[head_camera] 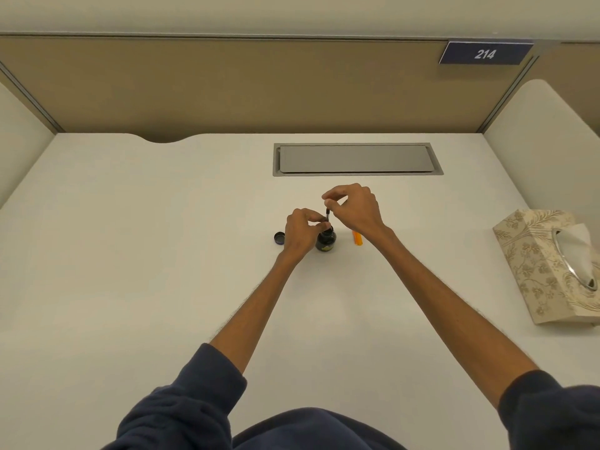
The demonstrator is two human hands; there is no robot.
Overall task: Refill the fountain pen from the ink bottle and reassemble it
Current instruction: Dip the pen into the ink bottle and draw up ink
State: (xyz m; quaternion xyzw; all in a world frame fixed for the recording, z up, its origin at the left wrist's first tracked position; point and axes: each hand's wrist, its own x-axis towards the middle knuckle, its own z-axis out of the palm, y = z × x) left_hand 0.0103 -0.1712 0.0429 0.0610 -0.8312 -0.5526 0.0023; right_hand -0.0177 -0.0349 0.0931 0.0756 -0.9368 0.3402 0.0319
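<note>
Desk (pixel 162 254): pale, with walls on three sides.
Ink bottle (pixel 326 241): dark, upright at mid-desk, mouth open.
Cap (pixel 279 238): dark and round, flat on the desk just left of the left hand, apart from the bottle.
Pen part (pixel 327 215): thin and dark, upright above the bottle mouth; its lower end is hidden behind fingers, so whether it dips into the ink cannot be told.
Left hand (pixel 300 233): touching the bottle's left side, grip narrow, fingertips pinched at the pen part's lower end by the bottle neck.
Right hand (pixel 355 206): above and right of the bottle, grip narrow, thumb and forefinger closed on the pen part's top.
Orange piece (pixel 357 238): lies on the desk just right of the bottle, partly under the right wrist.
Tissue box (pixel 548 264): patterned, at the right edge, well apart from the bottle.
Hatch (pixel 357 159): grey, set in the desk beyond the hands.
Sign (pixel 485 53): blue, reads 214, on the back wall.
Sleeves (pixel 181 404): dark blue, pushed up both forearms.
</note>
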